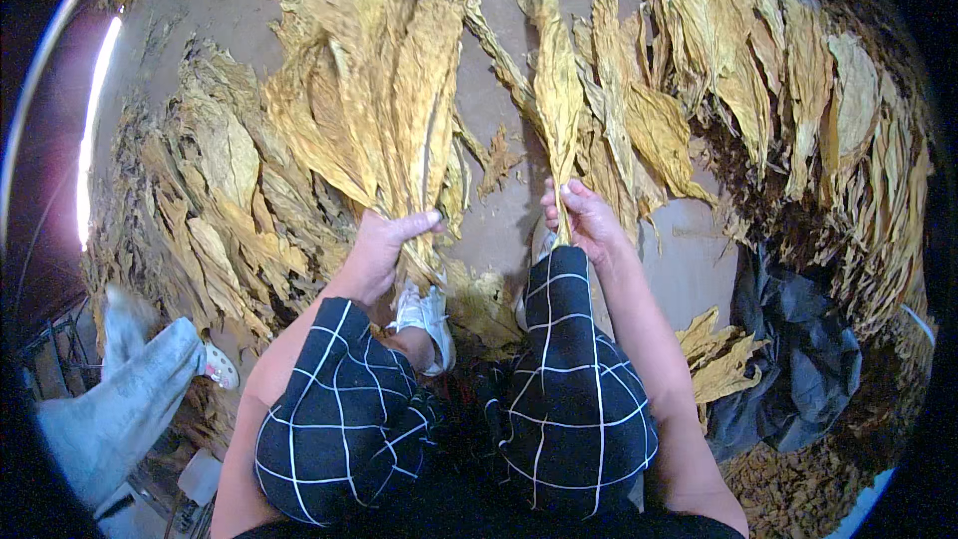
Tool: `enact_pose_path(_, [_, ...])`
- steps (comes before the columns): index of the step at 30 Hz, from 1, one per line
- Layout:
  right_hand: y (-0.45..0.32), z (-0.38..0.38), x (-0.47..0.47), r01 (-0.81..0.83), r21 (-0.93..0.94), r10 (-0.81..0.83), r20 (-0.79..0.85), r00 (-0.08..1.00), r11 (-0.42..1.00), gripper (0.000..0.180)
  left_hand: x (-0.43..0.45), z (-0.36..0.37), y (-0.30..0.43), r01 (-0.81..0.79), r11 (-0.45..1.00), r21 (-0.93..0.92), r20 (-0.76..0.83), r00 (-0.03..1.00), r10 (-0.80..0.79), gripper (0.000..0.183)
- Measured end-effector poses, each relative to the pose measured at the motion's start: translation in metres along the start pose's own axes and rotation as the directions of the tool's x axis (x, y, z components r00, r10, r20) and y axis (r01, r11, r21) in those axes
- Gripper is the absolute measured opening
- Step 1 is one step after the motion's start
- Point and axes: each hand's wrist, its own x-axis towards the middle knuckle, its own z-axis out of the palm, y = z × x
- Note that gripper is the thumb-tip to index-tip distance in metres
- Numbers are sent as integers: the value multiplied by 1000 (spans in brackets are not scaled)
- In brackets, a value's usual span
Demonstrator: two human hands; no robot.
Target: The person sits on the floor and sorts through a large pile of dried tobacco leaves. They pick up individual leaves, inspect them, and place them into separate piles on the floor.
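My left hand (393, 243) is closed around the stem ends of a bunch of dried tobacco leaves (367, 90), whose yellow-brown blades fan out away from me. Between the thumb and fingers of my right hand (576, 213) is the stem end of a single long dried leaf (557, 90), its blade pointing away over the floor. The two hands are apart, above my knees in black trousers with a white grid pattern. Loose leaves (621, 112) lie just beyond my right hand.
Heaps of dried leaves lie on the left (224, 157) and right (808, 90). A black plastic sheet (793, 367) is at the right, beside a few leaves (718, 359). At the lower left are another person's legs (127, 404) in light blue trousers and a white container (200, 477).
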Motion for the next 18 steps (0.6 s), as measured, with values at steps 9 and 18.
enact_pose_path(9, [3,32,20,-92,-132,92,-2,996,987,17,2,-1,-8,154,987,37,39,987,-156,25])
enact_pose_path(18, [-33,26,9,206,-432,-265,-81,961,878,15,-4,-7,2,52,998,43,-78,996,-49,23])
